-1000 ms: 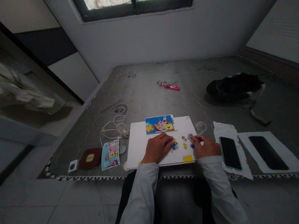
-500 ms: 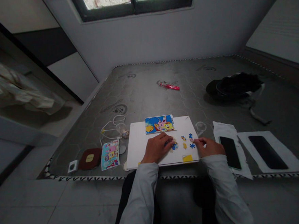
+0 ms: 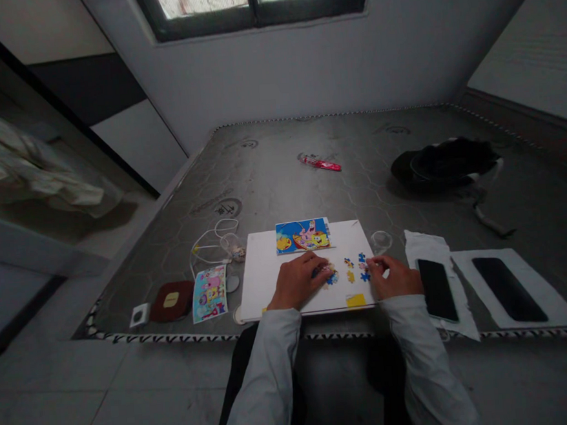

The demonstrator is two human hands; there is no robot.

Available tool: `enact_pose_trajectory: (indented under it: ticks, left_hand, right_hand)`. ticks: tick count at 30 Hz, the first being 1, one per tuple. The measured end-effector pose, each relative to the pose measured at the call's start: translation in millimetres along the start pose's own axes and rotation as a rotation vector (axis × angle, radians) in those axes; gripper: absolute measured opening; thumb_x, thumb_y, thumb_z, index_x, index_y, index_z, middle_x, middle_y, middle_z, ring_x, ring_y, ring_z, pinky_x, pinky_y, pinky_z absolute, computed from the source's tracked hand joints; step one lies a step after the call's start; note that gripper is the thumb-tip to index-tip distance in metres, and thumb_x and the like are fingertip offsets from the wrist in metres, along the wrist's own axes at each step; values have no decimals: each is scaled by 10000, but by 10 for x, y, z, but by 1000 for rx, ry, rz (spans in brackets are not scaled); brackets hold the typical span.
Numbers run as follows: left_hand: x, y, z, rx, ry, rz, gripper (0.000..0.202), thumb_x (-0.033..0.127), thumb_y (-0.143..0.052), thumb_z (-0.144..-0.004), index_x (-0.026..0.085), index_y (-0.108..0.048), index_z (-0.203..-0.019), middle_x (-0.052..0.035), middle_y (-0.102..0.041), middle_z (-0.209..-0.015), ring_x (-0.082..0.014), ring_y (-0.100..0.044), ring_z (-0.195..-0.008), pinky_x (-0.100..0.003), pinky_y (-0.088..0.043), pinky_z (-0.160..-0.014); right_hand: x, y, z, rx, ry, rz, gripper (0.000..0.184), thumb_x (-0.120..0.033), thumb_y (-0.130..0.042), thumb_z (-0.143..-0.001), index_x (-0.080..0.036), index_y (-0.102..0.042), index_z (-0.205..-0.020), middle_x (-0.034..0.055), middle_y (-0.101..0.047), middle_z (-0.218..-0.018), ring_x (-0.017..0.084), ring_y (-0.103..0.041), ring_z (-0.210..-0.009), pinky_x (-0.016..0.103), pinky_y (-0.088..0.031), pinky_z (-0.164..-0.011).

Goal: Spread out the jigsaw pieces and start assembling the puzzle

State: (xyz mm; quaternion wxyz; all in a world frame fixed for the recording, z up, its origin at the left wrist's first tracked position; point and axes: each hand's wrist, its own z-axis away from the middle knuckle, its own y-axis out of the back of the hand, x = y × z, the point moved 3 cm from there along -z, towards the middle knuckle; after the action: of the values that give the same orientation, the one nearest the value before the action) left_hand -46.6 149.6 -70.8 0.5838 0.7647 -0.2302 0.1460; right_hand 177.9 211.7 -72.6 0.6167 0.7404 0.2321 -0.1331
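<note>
On a white board, my left hand rests beside a small heap of jigsaw pieces. Its fingers are loosely bent, with a gap between thumb and forefinger, and partly cover the heap. My right hand is at the board's right edge, thumb and forefinger pinched at a puzzle piece in the right column. Blue pieces lie above and below that one. Between the hands are separate yellowish pieces. A blue cartoon picture card lies at the board's top.
Left of the board are a cartoon sheet, a brown case, a white charger and a cable. To the right lie two dark phones on white paper. A black cap and red packet sit farther back.
My right hand has shifted slightly left and up, its fingertips now nearer the right column of pieces. My left hand stays in place.
</note>
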Motion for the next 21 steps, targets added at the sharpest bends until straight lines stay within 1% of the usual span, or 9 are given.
enact_pose_trajectory:
  ticks: [6,10,13,17,21]
  left_hand:
    - [22,19,-1,15,22,-32,326,513,-683,-860,276,-722,-1081,6,-720,-1063,-144,-685,-924,-235,-481,-686]
    - [25,34,3,30,18,-27,432,590,-724,-784,277,-720,-1081,2,-723,-1048,-156,-688,-922,-241,-477,-678]
    - [15,42,9,44,21,-29,464,588,-758,-748,273,-718,-1085,-9,-724,-1039,-163,-684,-921,-242,-477,-683]
    - [12,54,11,48,43,-36,437,559,-780,-741,273,-722,-1065,-3,-724,-1013,-160,-682,-896,-242,-466,-672]
    - [28,56,9,41,53,-37,345,501,-780,-767,283,-725,-1028,21,-723,-989,-147,-684,-879,-240,-452,-651]
  right_hand:
    - [-56,-82,8,28,89,-58,419,-528,-442,-913,-210,-708,-850,39,-689,-729,174,-580,-669,301,-312,-646]
    - [-10,-170,-15,4,128,-50,449,-568,-439,-903,-211,-707,-845,36,-690,-709,176,-589,-667,302,-305,-656]
    - [35,-212,-32,3,139,-43,459,-587,-445,-894,-212,-705,-841,33,-690,-701,171,-580,-649,303,-299,-659]
    - [49,-222,-34,-4,143,-43,437,-571,-464,-888,-210,-708,-846,29,-689,-702,163,-562,-626,300,-287,-646]
    - [-9,-189,-7,15,154,-26,414,-533,-459,-901,-208,-709,-840,31,-683,-692,168,-563,-635,301,-282,-649]
